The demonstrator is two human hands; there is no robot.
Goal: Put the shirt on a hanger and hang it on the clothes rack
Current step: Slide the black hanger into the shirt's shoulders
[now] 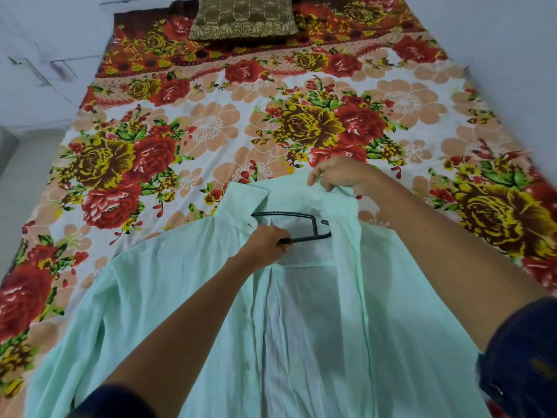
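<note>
A pale mint-green shirt (168,297) lies open, front up, on the bed at the near edge. A dark plastic hanger (304,224) sits inside the shirt just below the collar, partly covered by the cloth on both sides. My left hand (265,247) grips the hanger's lower bar inside the open front. My right hand (337,175) pinches the right side of the collar and lifts it off the bed. No clothes rack is in view.
The bed (211,122) carries a flowered sheet in red, yellow and peach. A brown embroidered pillow (241,18) lies at the far end. White walls stand on the left and right, with floor at the left.
</note>
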